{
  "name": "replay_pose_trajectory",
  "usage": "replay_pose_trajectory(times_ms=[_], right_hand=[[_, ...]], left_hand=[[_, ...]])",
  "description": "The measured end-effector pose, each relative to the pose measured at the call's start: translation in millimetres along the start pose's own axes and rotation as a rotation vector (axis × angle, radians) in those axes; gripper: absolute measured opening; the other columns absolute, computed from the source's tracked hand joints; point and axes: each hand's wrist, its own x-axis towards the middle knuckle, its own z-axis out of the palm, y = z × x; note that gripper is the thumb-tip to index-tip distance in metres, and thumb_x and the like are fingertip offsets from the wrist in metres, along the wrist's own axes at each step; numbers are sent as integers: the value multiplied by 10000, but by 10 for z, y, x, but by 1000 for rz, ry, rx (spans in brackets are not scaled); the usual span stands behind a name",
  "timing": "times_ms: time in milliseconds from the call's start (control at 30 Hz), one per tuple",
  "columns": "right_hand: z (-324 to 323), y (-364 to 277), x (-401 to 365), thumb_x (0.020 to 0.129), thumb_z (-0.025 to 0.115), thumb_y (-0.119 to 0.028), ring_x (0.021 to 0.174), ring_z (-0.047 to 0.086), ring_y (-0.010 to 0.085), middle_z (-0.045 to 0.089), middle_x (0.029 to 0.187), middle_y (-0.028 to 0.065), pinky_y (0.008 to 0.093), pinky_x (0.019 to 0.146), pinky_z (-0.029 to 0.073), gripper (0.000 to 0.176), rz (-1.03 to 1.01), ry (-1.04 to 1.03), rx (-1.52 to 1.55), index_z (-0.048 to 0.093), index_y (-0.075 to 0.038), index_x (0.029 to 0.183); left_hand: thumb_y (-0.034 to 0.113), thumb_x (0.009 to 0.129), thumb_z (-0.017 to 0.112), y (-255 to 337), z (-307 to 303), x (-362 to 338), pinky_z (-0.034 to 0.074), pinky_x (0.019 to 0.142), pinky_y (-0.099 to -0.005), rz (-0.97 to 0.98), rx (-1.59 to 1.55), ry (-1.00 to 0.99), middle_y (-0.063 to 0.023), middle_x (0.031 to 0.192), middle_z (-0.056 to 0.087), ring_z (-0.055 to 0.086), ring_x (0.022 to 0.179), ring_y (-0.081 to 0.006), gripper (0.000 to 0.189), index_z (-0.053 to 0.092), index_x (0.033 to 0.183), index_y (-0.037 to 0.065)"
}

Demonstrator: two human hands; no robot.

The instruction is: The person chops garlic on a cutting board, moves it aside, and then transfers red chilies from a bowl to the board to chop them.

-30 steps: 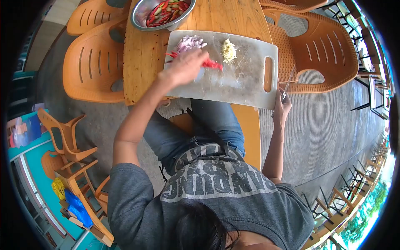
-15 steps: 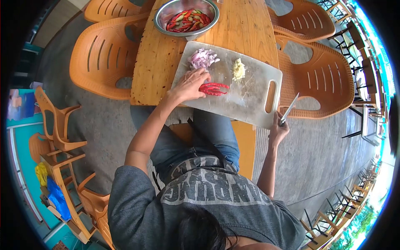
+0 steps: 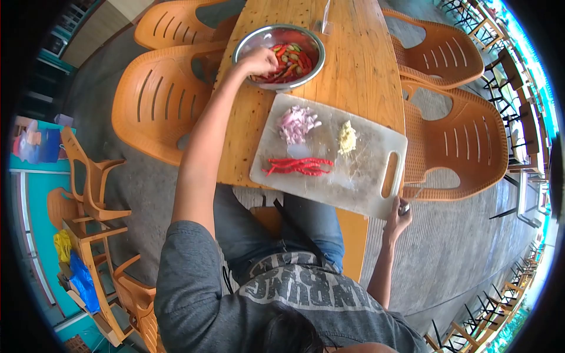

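My left hand (image 3: 259, 61) reaches over the left rim of a steel bowl (image 3: 238, 53), its fingers curled together at the red and green chilies (image 3: 295, 59). What is between the fingertips is hidden. My right hand (image 3: 398, 220) grips a knife (image 3: 404, 208) beside the near right corner of a white cutting board (image 3: 368, 188). The knife's blade is hard to see from this angle. On the board lie chopped shallots (image 3: 297, 122), a small heap of minced garlic (image 3: 347, 137) and a bunch of long red chilies (image 3: 300, 166).
The board overhangs the near edge of a wooden table (image 3: 365, 65), above my lap. Orange plastic chairs (image 3: 158, 100) line the left side, and more chairs (image 3: 465, 138) stand on the right. A clear stand (image 3: 325, 23) is at the table's far end.
My left hand has gone from the red chilies on the board forward to the bowl, leaving those chilies on the board. My right hand still holds the knife, now turned differently.
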Motion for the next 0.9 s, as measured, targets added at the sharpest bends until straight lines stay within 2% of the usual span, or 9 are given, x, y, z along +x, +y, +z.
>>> replay_pose_trajectory(times_ms=[100,167,300,367,433,633,733,833,900], right_hand=[[49,-33,0,969,676,-227,659,499,53,590,762,-17,229,592,407,267,30,27,22,658,39,957],[83,-131,-20,968,679,-213,616,449,27,542,714,-50,202,535,350,242,88,51,23,647,24,935],[80,-98,5,974,676,-232,611,428,17,543,718,-50,204,518,322,255,196,87,-63,646,21,957],[116,-84,-5,970,684,-227,619,426,14,526,718,-61,198,529,314,240,137,108,-93,638,5,935],[148,-144,6,967,688,-222,628,424,16,516,723,-65,198,538,313,230,51,96,-133,631,-5,921],[194,-192,25,964,693,-232,657,424,44,508,733,-46,223,570,332,233,91,121,-206,617,-20,903],[222,-222,14,970,684,-246,670,438,57,517,735,-38,232,582,350,249,89,132,-250,617,-16,905],[233,-205,27,976,673,-250,675,451,72,526,735,-27,240,589,367,263,96,150,-269,621,-1,912],[223,-171,23,977,669,-246,674,464,80,537,737,-17,245,587,379,270,106,169,-272,630,17,929]], left_hand=[[233,760,770,115,67,132,536,873,-365,-75,274,-101,-131,1038,738,696,997,-249,336,739,1072,111],[175,730,749,85,190,201,518,928,-381,-179,274,-34,-138,1062,733,676,1061,-282,331,750,1058,131],[83,711,754,-118,28,311,533,877,-354,-55,84,-179,-142,1065,737,700,998,-241,362,732,1071,51],[64,815,749,-217,-104,313,533,766,-327,-44,-77,-135,-101,973,729,682,873,-179,308,685,1112,11],[68,847,744,-156,-277,272,516,777,-305,-123,-213,-173,-71,924,696,646,841,-150,287,653,1110,0],[113,887,727,-145,-315,320,500,806,-295,32,-165,-98,-56,920,669,628,867,-133,208,630,1023,-11],[142,939,672,-111,-284,322,509,766,-290,107,-206,-14,-53,901,655,630,857,-123,193,615,1039,-12],[178,982,618,-76,-303,310,517,718,-286,-41,-306,-75,-49,879,644,637,840,-114,219,592,1098,-5],[210,998,597,-171,-282,317,536,707,-276,68,-499,69,-51,931,647,655,842,-110,246,569,1140,12]])
